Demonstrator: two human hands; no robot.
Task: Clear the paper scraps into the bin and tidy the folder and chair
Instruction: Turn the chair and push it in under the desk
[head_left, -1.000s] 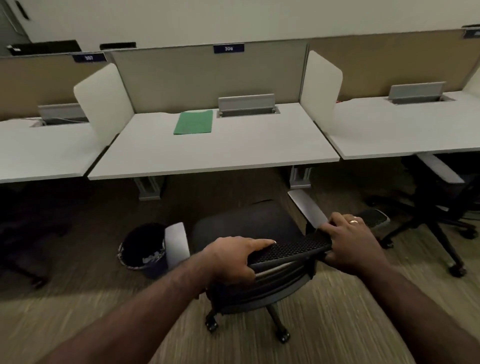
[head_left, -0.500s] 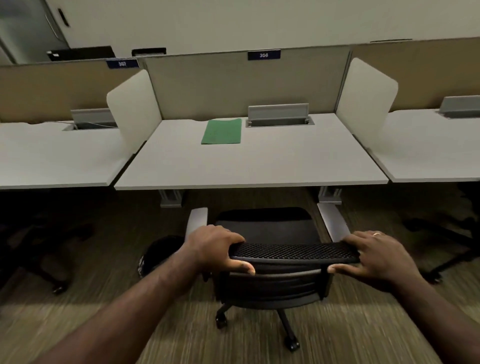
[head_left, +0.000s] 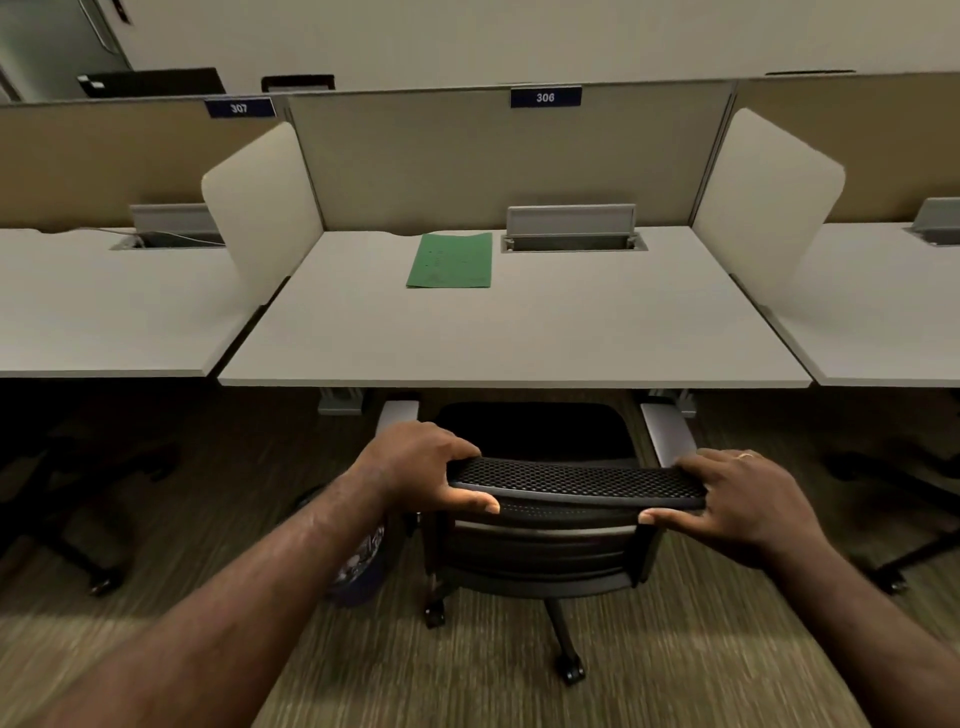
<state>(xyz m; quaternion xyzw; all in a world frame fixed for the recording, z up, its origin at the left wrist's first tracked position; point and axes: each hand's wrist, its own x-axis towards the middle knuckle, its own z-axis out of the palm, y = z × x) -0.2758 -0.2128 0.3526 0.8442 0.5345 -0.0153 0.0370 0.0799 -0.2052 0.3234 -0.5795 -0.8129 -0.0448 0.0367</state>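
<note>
A black office chair (head_left: 540, 551) stands square to the white desk (head_left: 519, 343), its seat front just under the desk's near edge. My left hand (head_left: 421, 467) grips the left end of the mesh backrest top, thumb underneath. At the right end my right hand (head_left: 727, 499) holds the same rim, a ring on one finger. A green folder (head_left: 451, 261) lies flat at the back of the desk, left of the grey cable flap (head_left: 571, 228). The dark bin (head_left: 361, 566) with paper scraps inside peeks out beneath my left forearm, mostly hidden.
White side screens (head_left: 265, 208) separate this desk from the neighbouring desks on both sides. Other black chairs stand at the far left (head_left: 62, 499) and far right (head_left: 904, 499). Striped carpet covers the floor around the chair's castors.
The chair has swung round square to the desk and rolled forward until its seat meets the desk edge. Both hands stayed on the backrest. The bin slipped under my left forearm.
</note>
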